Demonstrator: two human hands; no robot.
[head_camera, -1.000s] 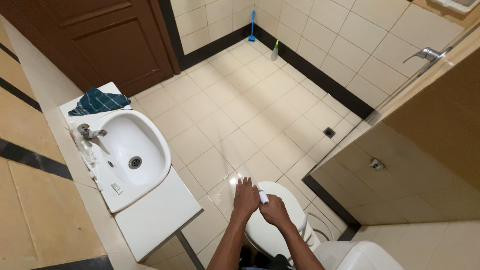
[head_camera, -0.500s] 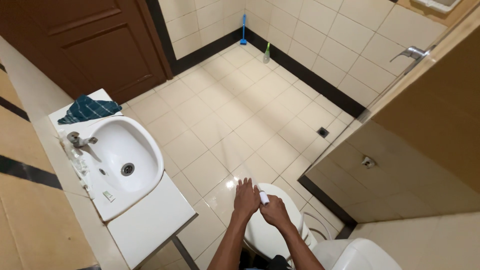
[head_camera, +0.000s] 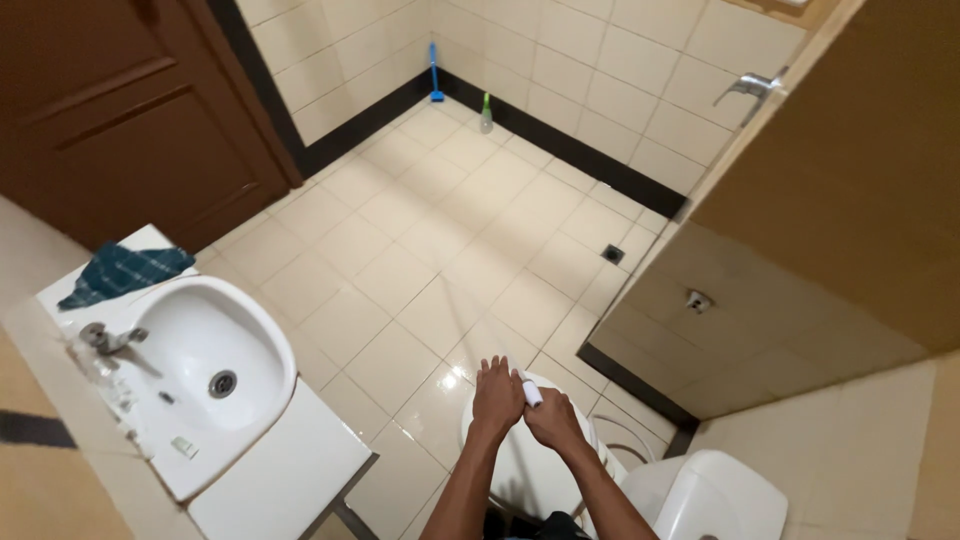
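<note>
Both my hands meet over the closed white toilet lid (head_camera: 520, 470) near the bottom of the head view. My left hand (head_camera: 496, 392) has its fingers stretched out and rests against a small white cylindrical object (head_camera: 531, 392). My right hand (head_camera: 552, 418) is curled around that small white object and holds it upright. The toilet's white tank (head_camera: 715, 498) sits to the lower right of my arms.
A white sink (head_camera: 205, 365) with a metal tap (head_camera: 108, 338) stands on a white counter at the left, a dark blue cloth (head_camera: 122, 271) beside it. A brown door (head_camera: 120, 110) is top left. A blue brush (head_camera: 435, 72), a bottle (head_camera: 486, 114) and a floor drain (head_camera: 612, 254) lie on the tiled floor.
The view has shifted slightly, so the sink and floor sit a bit differently in frame. My hands stay together over the toilet lid with the white object.
</note>
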